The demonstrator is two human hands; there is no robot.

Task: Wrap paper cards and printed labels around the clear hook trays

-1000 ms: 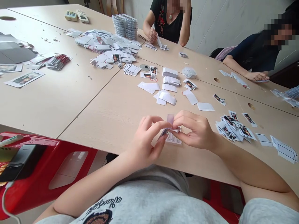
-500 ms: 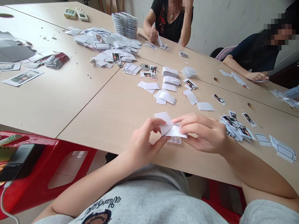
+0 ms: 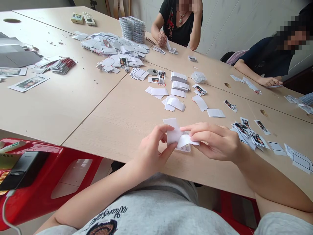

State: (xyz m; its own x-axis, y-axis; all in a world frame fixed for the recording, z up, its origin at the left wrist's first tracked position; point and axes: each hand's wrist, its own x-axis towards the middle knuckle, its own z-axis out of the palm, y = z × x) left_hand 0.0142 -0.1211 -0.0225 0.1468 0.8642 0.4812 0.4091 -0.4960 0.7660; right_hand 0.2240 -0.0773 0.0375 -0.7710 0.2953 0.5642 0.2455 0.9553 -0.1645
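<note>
My left hand [image 3: 154, 143] pinches an upright white paper slip [image 3: 171, 130] between thumb and fingers. My right hand [image 3: 215, 138] is closed on a second white paper piece [image 3: 186, 140], curved, which meets the first at an angle. Whether the two are joined, I cannot tell. Under and behind the papers, a small clear plastic tray [image 3: 184, 149] with round cavities rests on the table close to my fingers, partly hidden by them. Beyond my hands lie several loose white slips [image 3: 175, 103] and a white stack [image 3: 216, 113].
To the right lies a pile of dark picture cards [image 3: 249, 132]. Farther off are a large heap of papers [image 3: 114, 49], stacked plastic packs [image 3: 132, 29] and a tape roll [image 3: 153, 71]. Two people sit across the table [image 3: 105, 120]. A red stool [image 3: 56, 195] stands at left.
The two white paper pieces have spread farther apart, the right one shifting slightly right and curling. More of the clear tray shows between them. The camera view has tilted slightly.
</note>
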